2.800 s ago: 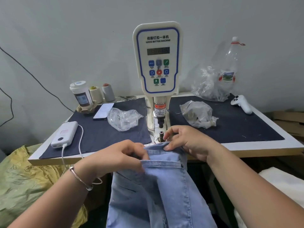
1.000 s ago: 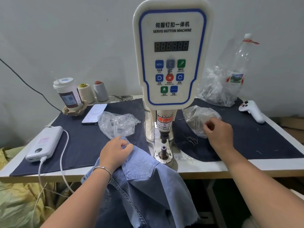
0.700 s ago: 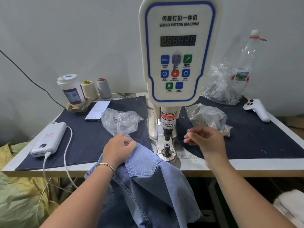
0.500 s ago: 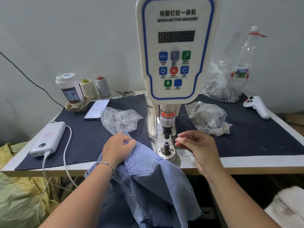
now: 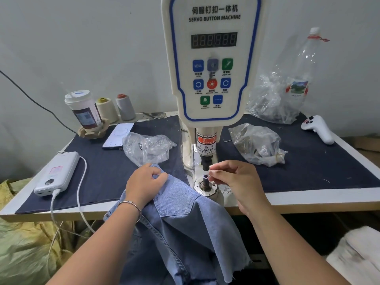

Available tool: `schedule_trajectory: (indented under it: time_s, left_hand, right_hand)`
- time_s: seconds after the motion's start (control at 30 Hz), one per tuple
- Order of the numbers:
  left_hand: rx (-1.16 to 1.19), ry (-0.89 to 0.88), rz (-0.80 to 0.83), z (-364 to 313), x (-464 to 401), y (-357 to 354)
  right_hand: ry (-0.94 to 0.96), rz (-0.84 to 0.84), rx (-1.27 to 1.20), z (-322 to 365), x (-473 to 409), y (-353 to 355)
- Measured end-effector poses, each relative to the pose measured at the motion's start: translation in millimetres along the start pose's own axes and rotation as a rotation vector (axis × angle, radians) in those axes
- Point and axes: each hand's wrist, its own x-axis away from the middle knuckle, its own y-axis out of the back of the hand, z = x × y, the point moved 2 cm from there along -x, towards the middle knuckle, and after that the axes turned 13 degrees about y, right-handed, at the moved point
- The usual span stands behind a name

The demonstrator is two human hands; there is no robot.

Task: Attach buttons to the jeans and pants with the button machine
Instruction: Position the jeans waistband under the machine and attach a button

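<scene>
The white servo button machine (image 5: 211, 64) stands at the table's middle, its punch above a small round lower die (image 5: 205, 178). Light blue jeans (image 5: 181, 206) hang over the table's front edge, just left of the die. My left hand (image 5: 144, 185) grips a bunch of the denim on the table. My right hand (image 5: 234, 177) is right beside the die, thumb and forefinger pinched together at its top; the small part between them is too tiny to make out.
Two clear bags of button parts lie left (image 5: 147, 149) and right (image 5: 257, 145) of the machine. A power bank (image 5: 57, 173) with cable, a phone (image 5: 118, 135), a cup (image 5: 84, 110), thread cones (image 5: 107, 109), a plastic bottle (image 5: 302, 68) and a white controller (image 5: 317, 128) sit on the dark mat (image 5: 308, 161).
My right hand left the right bag and came back to the lower die with its fingers pinched. My left hand kept holding the jeans beside the machine.
</scene>
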Motion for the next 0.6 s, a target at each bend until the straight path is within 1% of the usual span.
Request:
schedule_trajectory:
  time_s: [0.23,0.4,0.6]
  left_hand:
    - [-0.008,-0.004,-0.002,-0.5,0.3,0.5]
    - [-0.006,-0.002,-0.002,-0.9,0.8,1.2]
    - [-0.011,0.0,0.004,-1.3,0.9,1.3]
  right_hand:
    - [-0.122,-0.009,-0.118,0.7,1.5,-6.8]
    - [-0.223,-0.051,-0.272,-1.4,2.2,-9.6]
    - [-0.277,-0.074,-0.348,2.6,4.2,-9.2]
